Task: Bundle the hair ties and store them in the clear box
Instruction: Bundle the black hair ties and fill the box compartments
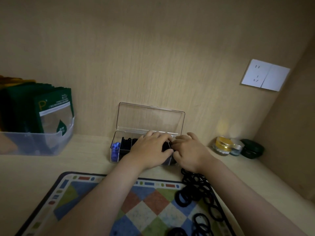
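1. Black bundle of hair ties caught between both hands, low over the right end of the clear box, just right of the frame's centre.
2. Left hand wrapped round the bundle, thumb under and fingers over; right hand curled in from the other side, fingertips pinching the same bundle.
3. Lid swung up and leaning back toward the wooden wall, so nothing in the way of the compartments.
4. Already stored, judging by what lies inside: blue ties in the far-left compartment and black ties in the one beside it. Right-hand compartments hidden behind the hands, so impossible to say how full.
5. Step in hand, most likely: pressing this bundle down into a right-side compartment.
6. Still to do: a large heap of loose hair ties at the lower right, spread from the table edge across the checked mat, none of them bundled yet.
7. Roughly midway at best: some sections filled, plenty left on the mat, and the lid not yet closed.
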Tool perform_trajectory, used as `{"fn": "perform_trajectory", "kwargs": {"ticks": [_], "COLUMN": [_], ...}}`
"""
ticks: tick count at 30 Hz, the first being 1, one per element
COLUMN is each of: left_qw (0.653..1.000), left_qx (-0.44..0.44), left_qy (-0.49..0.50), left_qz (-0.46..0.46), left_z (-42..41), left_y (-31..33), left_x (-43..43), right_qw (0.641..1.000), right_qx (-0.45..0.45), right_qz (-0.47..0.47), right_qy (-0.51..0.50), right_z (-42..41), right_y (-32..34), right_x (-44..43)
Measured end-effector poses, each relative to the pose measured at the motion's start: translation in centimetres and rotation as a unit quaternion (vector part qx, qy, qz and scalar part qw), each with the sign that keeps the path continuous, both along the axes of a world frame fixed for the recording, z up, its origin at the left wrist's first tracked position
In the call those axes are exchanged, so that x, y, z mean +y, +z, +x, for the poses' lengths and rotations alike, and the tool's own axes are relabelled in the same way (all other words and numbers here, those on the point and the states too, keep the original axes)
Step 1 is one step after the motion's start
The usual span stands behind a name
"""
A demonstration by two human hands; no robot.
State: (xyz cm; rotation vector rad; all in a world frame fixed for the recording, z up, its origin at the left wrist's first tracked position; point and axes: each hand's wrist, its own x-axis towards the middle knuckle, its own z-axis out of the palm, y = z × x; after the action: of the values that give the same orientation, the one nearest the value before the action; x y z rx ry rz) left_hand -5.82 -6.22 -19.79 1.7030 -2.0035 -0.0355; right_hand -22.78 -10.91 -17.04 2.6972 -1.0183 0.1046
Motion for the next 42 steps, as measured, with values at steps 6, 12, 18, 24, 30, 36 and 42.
{"fn": "perform_trajectory", "kwargs": {"ticks": [6,12,18,24,30,36,42], "left_qw": [0.998,0.998,0.996,0.986,0.968,0.974,0.989], "left_qx": [-0.051,-0.045,-0.029,-0.056,-0.176,-0.166,-0.099], "left_qy": [-0.006,-0.006,-0.033,-0.146,-0.167,-0.143,-0.098], "left_qz": [0.043,0.041,-0.074,-0.050,0.061,0.054,0.045], "left_z": [0.0,-0.3,-2.1,-6.0,-7.2,-6.9,-7.0], "left_y": [0.0,0.7,1.8,0.9,-1.2,-0.7,-0.4], "left_x": [-0.2,0.3,0.8,1.8,1.6,1.6,1.9], "right_qw": [0.990,0.947,0.942,0.960,0.958,0.947,0.918], "right_qx": [-0.077,-0.256,-0.250,-0.135,-0.129,-0.183,-0.303], "right_qz": [0.110,0.171,0.183,0.188,0.211,0.224,0.238], "right_qy": [-0.029,-0.091,-0.127,-0.158,-0.143,-0.140,-0.096], "right_z": [-0.2,-3.4,-6.4,-8.8,-9.7,-9.2,-9.3], "right_y": [1.0,2.7,1.8,-0.2,-1.0,-2.2,-2.2], "right_x": [-0.7,0.2,1.4,1.9,1.3,0.4,0.5]}}
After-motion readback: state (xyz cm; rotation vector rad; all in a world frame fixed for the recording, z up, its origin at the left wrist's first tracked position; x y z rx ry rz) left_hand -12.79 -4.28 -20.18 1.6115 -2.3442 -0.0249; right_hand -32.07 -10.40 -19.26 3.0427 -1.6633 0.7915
